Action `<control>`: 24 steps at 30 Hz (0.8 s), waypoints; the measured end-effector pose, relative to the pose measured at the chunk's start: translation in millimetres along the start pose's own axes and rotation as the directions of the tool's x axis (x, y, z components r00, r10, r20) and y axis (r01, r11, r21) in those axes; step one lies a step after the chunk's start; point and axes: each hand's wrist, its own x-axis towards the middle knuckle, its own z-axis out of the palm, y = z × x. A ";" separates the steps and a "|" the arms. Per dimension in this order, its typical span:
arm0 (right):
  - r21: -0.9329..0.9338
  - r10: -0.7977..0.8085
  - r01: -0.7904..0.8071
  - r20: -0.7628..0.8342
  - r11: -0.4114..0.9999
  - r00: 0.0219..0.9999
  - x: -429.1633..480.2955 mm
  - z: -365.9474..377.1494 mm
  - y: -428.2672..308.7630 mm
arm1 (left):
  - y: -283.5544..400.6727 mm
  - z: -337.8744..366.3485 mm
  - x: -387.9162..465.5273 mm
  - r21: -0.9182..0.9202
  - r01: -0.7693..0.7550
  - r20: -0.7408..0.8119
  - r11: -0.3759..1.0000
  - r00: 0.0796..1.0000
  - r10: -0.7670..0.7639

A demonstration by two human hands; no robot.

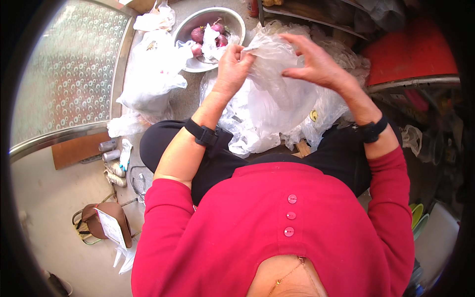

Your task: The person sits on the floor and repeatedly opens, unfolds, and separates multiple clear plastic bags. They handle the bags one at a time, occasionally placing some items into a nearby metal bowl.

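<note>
My left hand [235, 67] pinches the gathered edge of a thin, clear plastic bag [272, 70] that hangs over my lap. On the bag's other side, my right hand [308, 61] has its thumb and fingers spread, with nothing seen between them. A heap of crumpled white and clear plastic bags [237, 126] lies below and behind the held bag. Just beyond my left hand stands a metal basin [179, 28] with several red onions [197, 35] and a piece of white plastic in it.
Filled white plastic bags [148, 74] stand left of the basin, beside a patterned glass panel [70, 74]. A red surface [412, 55] with a metal edge is at the right, and a shelf [315, 18] at the top. Shoes [115, 173] and a small chair [107, 222] are at lower left.
</note>
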 end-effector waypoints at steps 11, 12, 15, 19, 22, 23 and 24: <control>0.782 0.517 -0.430 0.163 0.451 0.840 18.1 -32.6 25.1 | 11.5 -5.1 -4.7 -0.124 -0.062 0.207 0.990 0.974 0.087; 0.807 0.534 -0.449 0.203 0.384 0.821 16.1 -33.0 27.7 | 9.3 -5.5 -3.9 -0.160 -0.045 0.204 0.986 0.976 0.078; 0.780 0.474 -0.488 0.284 0.392 0.833 14.2 -32.2 34.0 | 6.4 -6.6 0.7 -0.239 0.121 0.184 0.963 0.980 -0.077; 0.787 0.478 -0.469 0.256 0.402 0.840 17.6 -31.8 44.8 | 9.7 -2.1 4.1 -0.219 0.107 0.095 0.970 0.992 -0.088; 0.855 0.495 -0.381 0.175 0.353 0.851 20.6 -26.0 49.4 | 12.5 5.6 1.3 -0.095 0.051 0.097 0.994 0.994 -0.042; 0.878 0.482 -0.346 0.158 0.331 0.862 21.1 -22.9 49.2 | 12.7 7.0 0.6 -0.042 0.021 0.101 0.999 0.995 -0.016; 0.908 0.425 -0.278 0.127 0.315 0.896 21.3 -20.2 48.4 | 12.4 7.5 0.3 -0.069 0.040 0.121 0.997 0.992 -0.031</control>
